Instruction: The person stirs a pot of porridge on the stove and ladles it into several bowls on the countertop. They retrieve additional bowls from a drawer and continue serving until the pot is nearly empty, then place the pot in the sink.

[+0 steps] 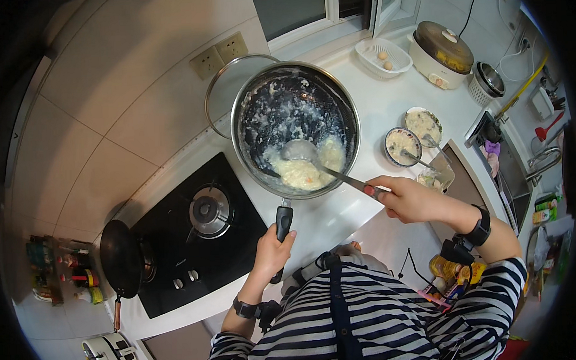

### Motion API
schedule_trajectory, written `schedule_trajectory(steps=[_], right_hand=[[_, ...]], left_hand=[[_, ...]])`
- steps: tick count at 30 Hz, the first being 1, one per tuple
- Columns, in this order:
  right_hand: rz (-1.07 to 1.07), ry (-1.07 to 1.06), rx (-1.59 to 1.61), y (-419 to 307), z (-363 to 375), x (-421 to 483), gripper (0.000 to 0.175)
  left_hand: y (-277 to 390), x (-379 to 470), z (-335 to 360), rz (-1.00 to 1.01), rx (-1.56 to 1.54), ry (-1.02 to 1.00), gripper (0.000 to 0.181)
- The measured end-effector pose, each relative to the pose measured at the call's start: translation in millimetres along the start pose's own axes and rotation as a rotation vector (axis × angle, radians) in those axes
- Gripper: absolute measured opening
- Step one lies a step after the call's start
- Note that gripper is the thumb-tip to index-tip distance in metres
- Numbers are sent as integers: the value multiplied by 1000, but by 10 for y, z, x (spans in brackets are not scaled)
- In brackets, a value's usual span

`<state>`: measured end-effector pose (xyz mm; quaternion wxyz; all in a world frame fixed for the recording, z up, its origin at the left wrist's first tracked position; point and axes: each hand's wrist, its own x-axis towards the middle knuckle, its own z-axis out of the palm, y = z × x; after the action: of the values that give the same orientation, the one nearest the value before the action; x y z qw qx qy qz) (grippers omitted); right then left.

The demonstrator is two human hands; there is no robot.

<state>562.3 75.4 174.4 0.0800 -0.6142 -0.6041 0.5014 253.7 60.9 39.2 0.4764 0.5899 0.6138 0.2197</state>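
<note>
My left hand (275, 253) grips the black handle (284, 223) of a deep pan (237, 129). The pan is tilted so its inside faces me, and pale food smears its dark bottom. A thick, pale, porridge-like food (299, 174) has pooled at the side near the handle. In my right hand (403, 197) is the handle of a metal ladle (345, 179); its bowl (300, 151) rests in the pan at the pool's edge. To the right, a patterned bowl (403, 147) and a second bowl (423, 124) hold similar food, each with a spoon in it.
A glass lid (221, 94) leans behind the pan. The gas hob (200, 259) is at left, with a wok (121, 258) on its far burner. Along the back stand a white basket (383, 57) with two eggs and an electric cooker (440, 55). The sink (509, 182) is at right.
</note>
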Motion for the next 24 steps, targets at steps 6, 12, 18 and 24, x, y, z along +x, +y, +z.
schedule_trajectory(steps=[6, 12, 18, 24], right_hand=[[122, -222, 533, -347, -107, 92, 37], [-3, -56, 409, -94, -214, -6, 38], [-100, 113, 156, 420, -108, 75, 39], [-341, 224, -81, 663, 371, 488, 43]], left_hand=[[0, -24, 94, 7, -26, -16, 33], [-56, -59, 102, -72, -118, -28, 29], [-208, -246, 30, -161, -264, 1, 20], [-453, -519, -42, -231, -289, 61, 23]])
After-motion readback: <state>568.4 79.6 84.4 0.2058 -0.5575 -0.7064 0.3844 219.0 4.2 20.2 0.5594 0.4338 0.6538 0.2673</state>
